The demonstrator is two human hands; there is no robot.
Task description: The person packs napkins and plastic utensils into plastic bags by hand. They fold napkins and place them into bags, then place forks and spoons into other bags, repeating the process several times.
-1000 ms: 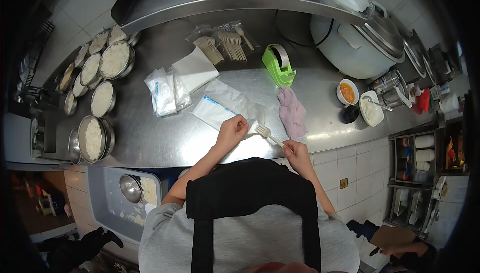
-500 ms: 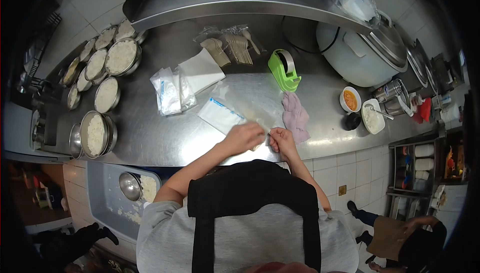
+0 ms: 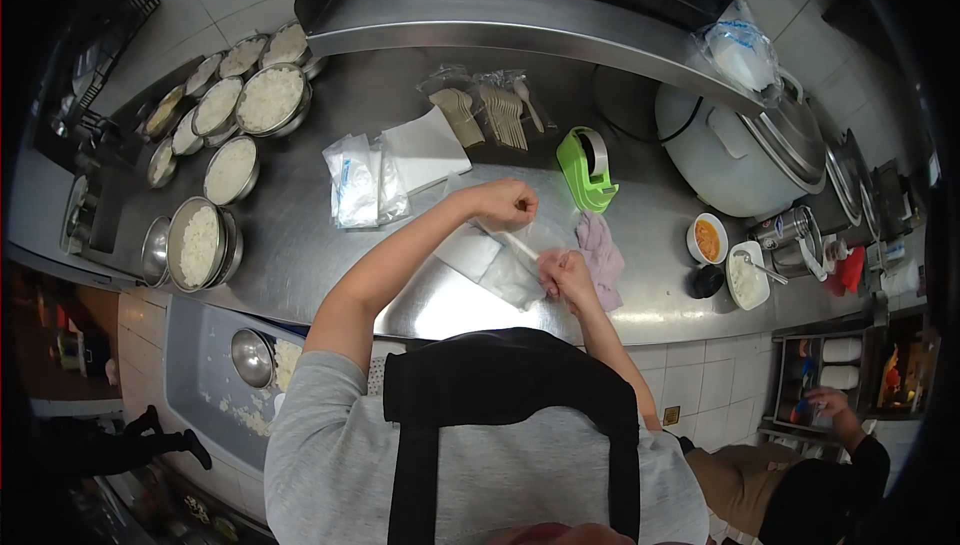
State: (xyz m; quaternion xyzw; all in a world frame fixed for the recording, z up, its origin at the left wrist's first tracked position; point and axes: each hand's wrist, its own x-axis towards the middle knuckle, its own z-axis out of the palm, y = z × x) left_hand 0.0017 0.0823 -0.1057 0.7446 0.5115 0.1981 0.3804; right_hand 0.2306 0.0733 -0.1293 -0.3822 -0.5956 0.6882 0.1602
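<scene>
A clear plastic bag (image 3: 512,280) is spread between my two hands, low over the steel counter (image 3: 420,295). My left hand (image 3: 508,203) is raised at its far side, fingers curled closed at the plastic. My right hand (image 3: 565,275) is closed on the bag's near right side, with a pale, narrow stick-like piece (image 3: 518,248) running from it toward the left hand; I cannot tell what that piece is. Partly under the left forearm lies a white packet (image 3: 466,253). A crumpled pink cloth (image 3: 600,250) is right beside my right hand.
Beyond the hands are a green tape dispenser (image 3: 587,175), wooden cutlery (image 3: 500,115), white sheets (image 3: 425,150) and plastic packs (image 3: 355,185). Bowls of rice (image 3: 270,100) line the left. A large pot (image 3: 725,145) and small bowls (image 3: 707,240) stand right. Another person (image 3: 780,475) is behind, to the right.
My left hand has lifted up and away from the right hand, drawing the plastic out between them. The view has shifted slightly, and the person at the right has moved.
</scene>
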